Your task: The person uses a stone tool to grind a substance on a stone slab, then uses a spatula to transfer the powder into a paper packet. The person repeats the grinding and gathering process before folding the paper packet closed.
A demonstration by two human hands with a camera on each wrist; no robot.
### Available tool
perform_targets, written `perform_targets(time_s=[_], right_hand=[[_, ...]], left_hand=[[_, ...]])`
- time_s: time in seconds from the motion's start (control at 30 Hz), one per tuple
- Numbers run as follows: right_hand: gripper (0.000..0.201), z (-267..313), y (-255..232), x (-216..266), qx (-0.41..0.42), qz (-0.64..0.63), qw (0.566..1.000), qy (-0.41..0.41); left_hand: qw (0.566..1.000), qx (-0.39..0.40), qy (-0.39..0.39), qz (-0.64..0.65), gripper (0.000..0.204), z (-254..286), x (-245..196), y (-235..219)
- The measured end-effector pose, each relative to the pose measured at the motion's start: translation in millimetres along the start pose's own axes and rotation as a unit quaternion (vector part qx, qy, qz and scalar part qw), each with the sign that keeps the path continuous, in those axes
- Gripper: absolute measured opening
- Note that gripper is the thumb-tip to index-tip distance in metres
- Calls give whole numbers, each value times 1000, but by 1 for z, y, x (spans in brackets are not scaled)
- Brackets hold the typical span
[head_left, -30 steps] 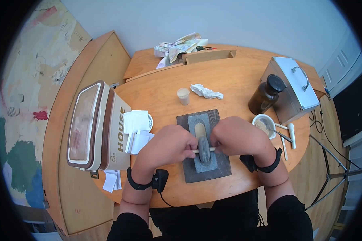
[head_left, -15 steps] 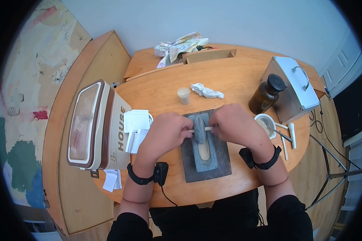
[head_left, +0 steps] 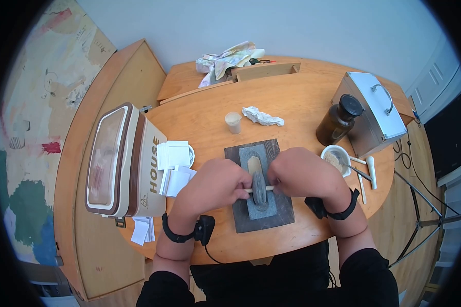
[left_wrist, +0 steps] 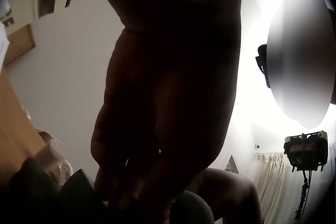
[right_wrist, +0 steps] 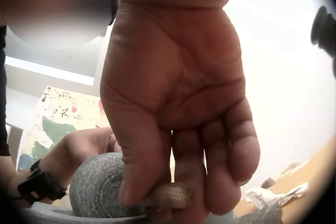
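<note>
A grey stone wheel stands upright in the long groove of a stone trough, near its front end. The trough lies on a dark board. My left hand pinches the left end of the wheel's wooden handle, and my right hand pinches the right end. In the right wrist view, thumb and fingers close on the handle's end beside the round stone face. The left wrist view is dark, with the left hand's fingers pointing down by the stone.
Beyond the board are a small cup and a crumpled tissue. On the right stand a white bowl with a spoon, a brown jar and a metal case. White papers and a beige box are at left.
Half a second ago the wheel was at the groove's far end; both hands have brought it back toward the body, close to where it was one second ago.
</note>
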State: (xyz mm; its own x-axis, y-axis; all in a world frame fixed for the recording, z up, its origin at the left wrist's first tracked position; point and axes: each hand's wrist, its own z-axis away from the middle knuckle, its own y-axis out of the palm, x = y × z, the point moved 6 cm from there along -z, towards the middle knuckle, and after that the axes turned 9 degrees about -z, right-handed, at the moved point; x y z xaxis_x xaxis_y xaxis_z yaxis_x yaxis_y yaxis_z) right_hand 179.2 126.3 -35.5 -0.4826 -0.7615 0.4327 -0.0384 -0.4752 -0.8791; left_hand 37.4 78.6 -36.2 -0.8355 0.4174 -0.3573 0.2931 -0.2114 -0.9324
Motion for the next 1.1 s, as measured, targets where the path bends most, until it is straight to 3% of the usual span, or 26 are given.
perform_targets(time_s=[0.07,0.2,0.23,0.3,0.5,0.7,0.87,1.1], right_hand=[[8,1,1,1,10,-1,1000,0],[9,-1,-1,2,-3,20,1000,-3],[9,-2,1,0,-3,20,1000,-3],[8,-4,-3,-7,-85,7,996,-6],[7,-11,-15,-16,-158,15,987,35],[10,-8,-16,-12,-140,23,989,34],[9,-3,-3,-8,-50,-7,999,13],[8,5,0,6,4,0,1000,-18]], left_hand=[[999,42,-1,6,18,2,-4,0],[999,30,8,-14,18,1,-1,2],[1000,10,-4,-19,18,0,3,2],[1000,-10,-17,-24,17,-3,10,3],[992,-102,-73,-15,15,-9,25,-7],[990,-123,-54,-39,16,-8,20,-11],[997,32,-34,58,20,-4,11,4],[997,59,11,53,21,0,-1,2]])
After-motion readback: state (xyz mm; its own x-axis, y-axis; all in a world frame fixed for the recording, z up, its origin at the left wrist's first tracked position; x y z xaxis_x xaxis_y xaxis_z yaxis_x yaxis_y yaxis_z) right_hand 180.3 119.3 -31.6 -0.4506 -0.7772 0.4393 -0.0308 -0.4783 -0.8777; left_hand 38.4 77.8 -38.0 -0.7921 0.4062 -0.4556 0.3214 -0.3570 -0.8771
